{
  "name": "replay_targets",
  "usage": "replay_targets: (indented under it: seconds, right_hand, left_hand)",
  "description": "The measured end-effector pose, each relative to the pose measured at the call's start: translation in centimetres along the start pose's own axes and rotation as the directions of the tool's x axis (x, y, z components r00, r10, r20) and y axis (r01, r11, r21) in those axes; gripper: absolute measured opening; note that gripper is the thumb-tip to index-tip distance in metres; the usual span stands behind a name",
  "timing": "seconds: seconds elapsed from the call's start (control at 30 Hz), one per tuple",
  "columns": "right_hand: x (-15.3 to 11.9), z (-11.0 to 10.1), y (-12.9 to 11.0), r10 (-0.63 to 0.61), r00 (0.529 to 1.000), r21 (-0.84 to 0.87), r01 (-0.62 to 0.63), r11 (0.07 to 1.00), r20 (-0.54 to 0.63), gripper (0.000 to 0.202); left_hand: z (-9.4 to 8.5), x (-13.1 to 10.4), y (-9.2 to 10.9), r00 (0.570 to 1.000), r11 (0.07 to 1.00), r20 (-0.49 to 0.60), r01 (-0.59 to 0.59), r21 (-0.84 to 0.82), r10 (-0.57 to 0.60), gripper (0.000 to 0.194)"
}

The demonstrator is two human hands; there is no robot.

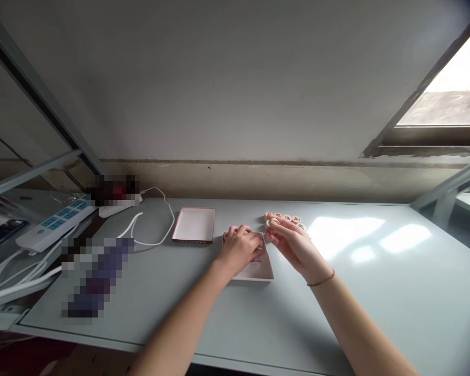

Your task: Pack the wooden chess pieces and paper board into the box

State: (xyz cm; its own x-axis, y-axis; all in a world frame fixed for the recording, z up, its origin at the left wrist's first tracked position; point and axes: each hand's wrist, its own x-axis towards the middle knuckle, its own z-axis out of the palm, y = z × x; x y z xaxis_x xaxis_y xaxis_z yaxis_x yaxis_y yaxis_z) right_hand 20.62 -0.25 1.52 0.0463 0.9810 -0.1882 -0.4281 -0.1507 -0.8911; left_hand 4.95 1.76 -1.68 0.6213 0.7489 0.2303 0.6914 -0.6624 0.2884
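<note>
My right hand point(293, 243) pinches a round wooden xiangqi piece point(272, 222) between thumb and fingers. Just behind it, several more xiangqi pieces point(286, 217) with red or dark characters stand in a group on the desk, partly covered by that hand. My left hand point(241, 246) reaches into a shallow open box point(258, 270) with a pale inside, its fingers bent down and closed. What those fingers hold is hidden. At the box's far left corner the edge of a piece shows, and a red mark lies beneath the fingers.
A box lid point(195, 224) lies inside-up left of the open box. Farther left are a white cable point(149, 244), a power strip point(58, 222) with blue sockets and a blurred dark object point(102, 279). Metal frame posts flank the grey desk point(376, 303); a wall rises behind.
</note>
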Motion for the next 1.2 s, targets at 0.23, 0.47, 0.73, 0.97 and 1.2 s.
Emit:
replay_targets:
  seconds: [0.23, 0.47, 0.73, 0.97, 1.2]
  right_hand:
    - [-0.2, 0.3, -0.1, 0.023, 1.0, -0.143, -0.02, 0.99, 0.016, 0.034]
    - [0.1, -0.1, 1.6, -0.194, 0.975, -0.693, 0.217, 0.687, 0.112, 0.025]
    - [0.0, 0.2, 2.0, -0.207, 0.945, -0.895, 0.311, 0.319, 0.255, 0.017]
    - [0.7, -0.4, 3.1, -0.253, 0.911, -0.899, 0.382, 0.213, 0.327, 0.022]
    - [0.3, -0.3, 2.8, -0.223, 0.889, -0.897, 0.431, 0.104, 0.401, 0.021]
  left_hand:
    - [0.3, 0.0, -1.0, 0.999, 0.999, -0.025, -0.044, 0.022, 0.044, 0.006]
    - [0.0, -0.1, -1.1, 1.0, 0.998, -0.025, 0.014, 0.066, -0.013, 0.015]
    - [0.1, -0.1, -1.3, 0.994, 0.994, -0.021, 0.11, 0.013, -0.109, 0.031]
    - [0.1, -0.1, -1.4, 0.99, 0.991, 0.055, 0.13, 0.018, -0.131, 0.034]
    - [0.3, -0.1, -1.5, 0.989, 0.99, 0.044, 0.143, 0.007, -0.143, 0.031]
